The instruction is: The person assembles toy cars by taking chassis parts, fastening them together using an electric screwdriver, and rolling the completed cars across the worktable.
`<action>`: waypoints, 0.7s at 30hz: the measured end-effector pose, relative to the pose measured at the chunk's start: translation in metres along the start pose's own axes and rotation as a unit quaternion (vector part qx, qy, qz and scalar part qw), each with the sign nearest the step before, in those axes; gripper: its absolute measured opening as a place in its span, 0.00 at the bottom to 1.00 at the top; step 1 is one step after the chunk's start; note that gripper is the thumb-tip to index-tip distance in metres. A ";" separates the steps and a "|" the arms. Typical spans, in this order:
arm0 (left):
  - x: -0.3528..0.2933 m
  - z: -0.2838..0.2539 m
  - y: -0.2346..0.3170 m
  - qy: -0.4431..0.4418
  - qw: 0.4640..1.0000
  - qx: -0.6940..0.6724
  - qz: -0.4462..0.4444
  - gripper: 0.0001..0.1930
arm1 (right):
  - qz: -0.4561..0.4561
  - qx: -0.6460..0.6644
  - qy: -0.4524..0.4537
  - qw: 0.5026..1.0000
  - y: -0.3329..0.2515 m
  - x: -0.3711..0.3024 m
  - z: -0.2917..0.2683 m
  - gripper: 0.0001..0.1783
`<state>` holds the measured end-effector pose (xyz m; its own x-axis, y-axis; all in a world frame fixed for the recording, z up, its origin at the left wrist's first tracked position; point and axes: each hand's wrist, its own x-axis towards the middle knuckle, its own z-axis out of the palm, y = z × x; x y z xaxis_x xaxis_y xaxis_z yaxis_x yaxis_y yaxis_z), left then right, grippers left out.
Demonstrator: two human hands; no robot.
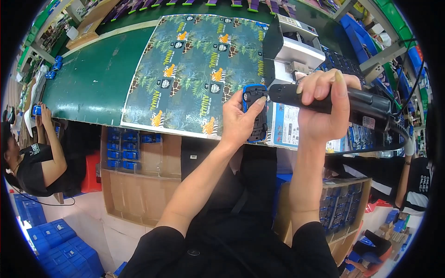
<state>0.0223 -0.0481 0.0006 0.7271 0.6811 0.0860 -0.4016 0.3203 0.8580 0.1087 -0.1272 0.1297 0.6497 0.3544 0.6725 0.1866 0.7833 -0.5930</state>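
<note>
My left hand [237, 119] grips a blue toy car [259, 129] with its black underside facing up, thumb pressed on the black base. The car is held over the bench's near edge. In my right hand [324, 104], fingers wrapped round it, lies a black electric screwdriver [368, 105] with a cord, held nearly level. Its nose points left at the car's underside; I cannot tell whether the bit touches. Beneath the car and to its left, a sheet printed with animals and leaves [190, 78] covers the green bench.
A grey-and-black machine [301, 51] stands beyond the screwdriver. Cardboard boxes hold blue cars [123, 155] at lower left and dark car parts [340, 208] at lower right. Another person [39, 162] at the left handles a blue piece. Blue crates [67, 250] stand on the floor.
</note>
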 end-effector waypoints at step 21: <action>-0.008 0.016 0.001 0.048 0.986 0.115 0.114 0.14 | 0.019 -0.082 0.089 0.992 0.013 -0.018 -0.060 0.06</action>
<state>0.0247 -0.0642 0.0088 0.5723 0.7804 0.2519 -0.4039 0.0009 0.9148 0.1436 -0.1546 0.0834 0.7758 0.2746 0.5681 0.2680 0.6716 -0.6907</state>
